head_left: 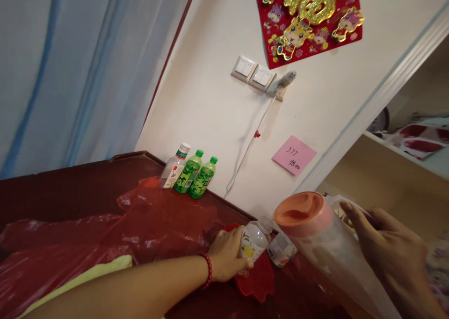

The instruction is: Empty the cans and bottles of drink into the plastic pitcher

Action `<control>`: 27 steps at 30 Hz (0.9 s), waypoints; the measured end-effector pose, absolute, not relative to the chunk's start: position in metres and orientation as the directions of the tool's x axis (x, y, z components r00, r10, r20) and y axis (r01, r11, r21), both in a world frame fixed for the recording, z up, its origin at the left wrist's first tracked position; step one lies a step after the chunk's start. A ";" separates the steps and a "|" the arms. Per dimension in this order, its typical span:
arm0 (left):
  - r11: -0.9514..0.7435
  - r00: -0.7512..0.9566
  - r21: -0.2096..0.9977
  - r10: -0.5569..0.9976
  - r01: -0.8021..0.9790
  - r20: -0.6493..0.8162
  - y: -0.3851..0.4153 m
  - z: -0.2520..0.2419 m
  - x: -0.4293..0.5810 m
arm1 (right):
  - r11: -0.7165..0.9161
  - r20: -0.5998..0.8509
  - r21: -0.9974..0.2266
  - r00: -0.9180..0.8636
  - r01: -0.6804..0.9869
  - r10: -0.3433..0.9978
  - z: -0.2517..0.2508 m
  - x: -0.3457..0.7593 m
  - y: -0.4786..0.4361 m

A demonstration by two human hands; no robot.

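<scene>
1. while the left hand (pixel 226 256) grips an uncapped, fruit-labelled bottle (pixel 253 242) over a red scalloped dish (pixel 261 279), the right hand (pixel 391 246) clasps a tilted plastic pitcher (pixel 336 256) by its handle (pixel 337 203).
2. a clear container (pixel 280 250) sits beside the bottle.
3. two green-capped bottles (pixel 201 181) and a white-capped bottle (pixel 173 170) stand near the wall (pixel 203 108).

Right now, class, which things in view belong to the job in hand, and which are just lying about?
Apparently in use:
uncapped bottle, in the left hand
orange-lidded pitcher, in the right hand

Apparently just lying about:
two green bottles
white-capped bottle
crumpled red plastic
pink note, on the wall
</scene>
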State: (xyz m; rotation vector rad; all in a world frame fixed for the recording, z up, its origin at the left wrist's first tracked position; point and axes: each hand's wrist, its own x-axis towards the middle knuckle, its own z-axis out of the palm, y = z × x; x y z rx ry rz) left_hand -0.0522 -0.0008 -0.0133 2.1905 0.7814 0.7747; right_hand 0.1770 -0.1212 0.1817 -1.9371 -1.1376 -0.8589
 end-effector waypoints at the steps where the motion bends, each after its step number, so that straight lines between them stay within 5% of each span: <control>1: -0.590 0.642 0.749 0.706 0.301 0.299 -0.001 -0.013 -0.052 | -0.355 0.805 -0.271 0.413 0.895 0.426 0.183 0.174 -0.121; 27: -0.585 0.650 0.742 0.710 0.328 0.272 -0.002 -0.010 -0.053 | -0.361 0.788 -0.278 0.426 0.890 0.445 0.188 0.167 -0.122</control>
